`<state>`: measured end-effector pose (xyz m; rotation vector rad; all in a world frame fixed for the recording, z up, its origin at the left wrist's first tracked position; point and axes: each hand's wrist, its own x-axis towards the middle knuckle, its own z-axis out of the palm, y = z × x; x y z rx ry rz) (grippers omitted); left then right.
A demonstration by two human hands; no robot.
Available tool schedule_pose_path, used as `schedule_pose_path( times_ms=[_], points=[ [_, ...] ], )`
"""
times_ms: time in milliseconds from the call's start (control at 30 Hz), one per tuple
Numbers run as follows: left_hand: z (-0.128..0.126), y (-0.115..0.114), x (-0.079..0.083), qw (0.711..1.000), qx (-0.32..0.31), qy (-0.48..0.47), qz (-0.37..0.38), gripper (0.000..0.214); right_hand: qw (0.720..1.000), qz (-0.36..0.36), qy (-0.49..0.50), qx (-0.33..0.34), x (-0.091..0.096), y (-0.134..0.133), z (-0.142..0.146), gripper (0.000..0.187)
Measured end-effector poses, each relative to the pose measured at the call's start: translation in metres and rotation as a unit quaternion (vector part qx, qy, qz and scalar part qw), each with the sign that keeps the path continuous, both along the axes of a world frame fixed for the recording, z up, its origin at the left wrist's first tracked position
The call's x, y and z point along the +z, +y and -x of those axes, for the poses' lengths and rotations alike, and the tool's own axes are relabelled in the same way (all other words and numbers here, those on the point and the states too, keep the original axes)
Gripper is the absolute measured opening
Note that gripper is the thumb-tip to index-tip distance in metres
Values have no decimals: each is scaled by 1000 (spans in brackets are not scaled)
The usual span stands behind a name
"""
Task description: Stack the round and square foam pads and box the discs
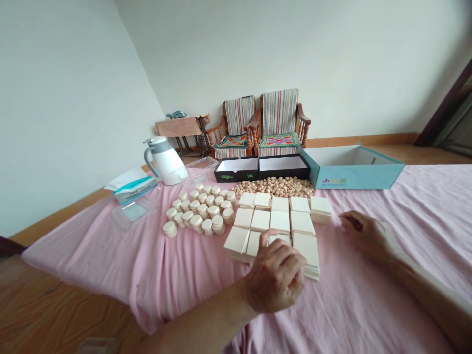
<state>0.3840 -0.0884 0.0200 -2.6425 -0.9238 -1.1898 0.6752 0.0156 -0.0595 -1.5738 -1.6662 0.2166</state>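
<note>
My left hand (276, 275) is over the near row of stacked square wooden tiles (304, 223). Its fingers are closed around one stack (280, 239) in that row, the index finger bent over the far edge; the hand covers most of that stack. To the right, my right hand (363, 231) rests on the pink cloth, loosely bent, with a gap between thumb and fingers and nothing visible in it. Left of the tiles stand several short stacks of round wooden discs (202, 210). Behind the tiles lies a heap of small wooden beads or balls (276, 187).
Two black boxes (236, 175) and a light blue box (357, 177) line the back edge. At left are a white jug (165, 160), a tissue-like packet (135, 188) and clear plastic trays (134, 212). Two chairs (279, 118) stand beyond the pink cloth (147, 265).
</note>
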Motion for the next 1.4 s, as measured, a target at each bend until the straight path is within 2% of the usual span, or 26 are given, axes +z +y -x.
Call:
schedule_pose_path(
  times_ms=[233,367,433,567,633,733,900,1167,1300,1400],
  points=[
    [4,-11,9,998,-34,55,-6,11,996,-16,-80,-26,-3,2,-3,20],
    [25,-20,23,997,-58,39,13,18,987,-46,-149,-34,-2,1,0,22],
    [47,-21,30,999,-21,-16,35,25,982,-50,-181,-32,-3,2,1,22],
    [99,-16,31,982,131,-78,110,42,979,-44,-198,-31,-3,3,1,23],
    [120,-14,24,974,167,-38,151,49,978,-40,-202,-37,-2,3,1,24],
    [135,-13,10,969,176,24,172,60,977,-37,-206,-49,0,0,2,24],
    [131,-13,-4,974,163,52,146,70,976,-30,-210,-54,0,-1,3,24],
    [120,-13,-2,977,175,98,65,58,973,-25,-218,-69,-2,1,2,24],
    [117,-12,-3,975,185,112,61,53,973,-20,-218,-70,0,0,3,24],
    [117,-11,-4,977,178,82,80,56,973,-17,-218,-72,2,-1,5,25]
  ],
)
